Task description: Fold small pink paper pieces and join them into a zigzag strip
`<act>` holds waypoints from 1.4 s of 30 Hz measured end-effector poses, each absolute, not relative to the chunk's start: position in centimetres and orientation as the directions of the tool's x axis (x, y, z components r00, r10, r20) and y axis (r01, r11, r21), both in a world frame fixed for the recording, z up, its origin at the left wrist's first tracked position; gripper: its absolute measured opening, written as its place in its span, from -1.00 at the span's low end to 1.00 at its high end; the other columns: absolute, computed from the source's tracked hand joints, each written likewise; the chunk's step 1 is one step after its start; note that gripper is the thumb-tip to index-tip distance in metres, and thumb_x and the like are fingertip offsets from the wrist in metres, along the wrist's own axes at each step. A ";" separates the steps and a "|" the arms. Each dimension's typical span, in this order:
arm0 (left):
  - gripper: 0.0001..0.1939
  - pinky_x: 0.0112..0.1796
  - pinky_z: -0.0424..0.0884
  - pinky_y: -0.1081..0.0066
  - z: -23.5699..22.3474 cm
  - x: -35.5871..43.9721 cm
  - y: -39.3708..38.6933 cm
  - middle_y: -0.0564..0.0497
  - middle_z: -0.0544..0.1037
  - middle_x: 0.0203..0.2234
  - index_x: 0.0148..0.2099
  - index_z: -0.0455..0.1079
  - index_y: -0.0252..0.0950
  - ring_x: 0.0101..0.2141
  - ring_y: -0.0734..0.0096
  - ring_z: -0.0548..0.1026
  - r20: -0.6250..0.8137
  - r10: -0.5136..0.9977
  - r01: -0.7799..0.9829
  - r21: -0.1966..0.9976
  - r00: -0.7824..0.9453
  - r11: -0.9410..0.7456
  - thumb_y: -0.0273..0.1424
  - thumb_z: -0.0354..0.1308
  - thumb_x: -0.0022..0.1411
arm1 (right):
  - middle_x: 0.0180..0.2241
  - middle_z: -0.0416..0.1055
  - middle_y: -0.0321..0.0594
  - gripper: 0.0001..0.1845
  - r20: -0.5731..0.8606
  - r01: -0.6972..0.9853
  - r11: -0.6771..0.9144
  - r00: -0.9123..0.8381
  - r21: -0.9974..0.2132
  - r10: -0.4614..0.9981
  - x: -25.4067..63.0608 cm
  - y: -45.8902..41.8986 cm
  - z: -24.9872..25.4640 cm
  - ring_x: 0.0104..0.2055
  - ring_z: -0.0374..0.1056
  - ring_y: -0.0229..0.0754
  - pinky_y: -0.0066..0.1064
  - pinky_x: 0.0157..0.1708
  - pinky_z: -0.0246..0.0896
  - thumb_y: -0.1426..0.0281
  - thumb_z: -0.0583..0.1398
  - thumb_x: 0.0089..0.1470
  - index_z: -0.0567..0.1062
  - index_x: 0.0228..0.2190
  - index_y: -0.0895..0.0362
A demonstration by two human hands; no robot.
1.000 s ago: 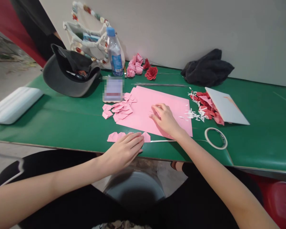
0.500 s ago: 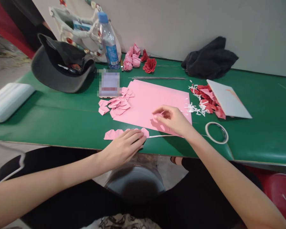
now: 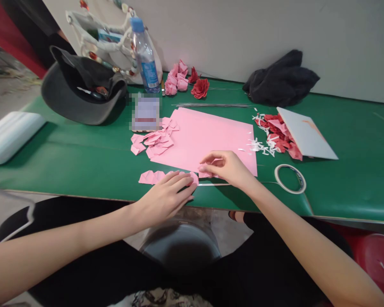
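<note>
My left hand (image 3: pixel 170 192) lies flat, fingers stretched out, over a row of pink paper petals (image 3: pixel 149 177) near the table's front edge. Its fingers hide part of the row. Just to the right, my right hand (image 3: pixel 225 168) pinches a pink paper petal (image 3: pixel 206 171) beside the row's right end. A strip of white tape (image 3: pixel 215 184) runs from the row, under my right hand, to a tape roll (image 3: pixel 290 178). Behind both hands lies a pink paper sheet (image 3: pixel 208 132). A pile of loose pink petals (image 3: pixel 160 140) rests on its left edge.
Along the back are a cap (image 3: pixel 80 91), a water bottle (image 3: pixel 146 59), paper flowers (image 3: pixel 179 79), thin wires (image 3: pixel 211 105) and a black cloth (image 3: pixel 280 79). A phone-like blurred item (image 3: pixel 146 113) lies left of the sheet. White scraps (image 3: pixel 264 146) and a white board (image 3: pixel 309 134) lie right.
My right hand has moved left and toward me with the petal, from over the sheet to the right end of the row. My left hand has stayed on the row.
</note>
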State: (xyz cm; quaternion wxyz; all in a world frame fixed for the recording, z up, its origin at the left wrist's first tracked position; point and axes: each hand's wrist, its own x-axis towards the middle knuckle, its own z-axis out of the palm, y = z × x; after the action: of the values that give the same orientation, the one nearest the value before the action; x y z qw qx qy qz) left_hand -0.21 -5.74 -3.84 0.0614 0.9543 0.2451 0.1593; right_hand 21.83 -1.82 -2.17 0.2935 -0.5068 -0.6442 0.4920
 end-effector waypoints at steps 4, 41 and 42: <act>-0.69 -0.04 0.38 0.09 -4.0 -0.2 -5.9 -0.21 0.46 -0.08 0.08 0.28 -0.38 0.03 0.10 0.36 0.291 0.492 0.443 0.221 0.820 -0.869 -0.44 -0.10 0.35 | -0.49 0.51 -0.22 -0.83 -0.094 0.425 0.061 -0.335 -0.903 0.938 21.8 -1.8 -2.5 -0.48 0.35 -0.26 -0.40 -0.44 0.24 0.29 0.31 -0.10 0.56 -0.48 0.15; -0.66 0.05 0.28 0.09 -4.0 0.1 -5.6 -0.14 0.46 -0.10 0.13 0.24 -0.32 -0.02 0.20 0.39 0.225 0.501 0.467 0.189 0.836 -0.864 -0.46 -0.13 0.35 | -0.48 0.43 -0.27 -0.88 0.010 0.543 0.236 -0.387 -0.806 0.922 21.7 -1.9 -2.8 -0.48 0.26 -0.31 -0.45 -0.45 0.14 0.35 0.31 -0.09 0.51 -0.50 0.15; -0.66 0.04 0.27 0.08 -4.0 0.1 -5.6 -0.14 0.46 -0.11 0.13 0.24 -0.32 -0.03 0.21 0.39 0.222 0.504 0.469 0.194 0.834 -0.862 -0.46 -0.13 0.35 | -0.47 0.42 -0.27 -0.88 0.025 0.555 0.255 -0.388 -0.792 0.921 21.8 -1.9 -2.6 -0.47 0.24 -0.32 -0.46 -0.45 0.13 0.36 0.31 -0.10 0.50 -0.51 0.15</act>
State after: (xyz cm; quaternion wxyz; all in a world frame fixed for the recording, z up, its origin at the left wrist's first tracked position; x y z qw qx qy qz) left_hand 0.08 -5.61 -3.98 0.0657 0.9555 0.2548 0.1336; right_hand 21.81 -1.88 -2.64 0.2533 -0.4917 -0.7506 0.3615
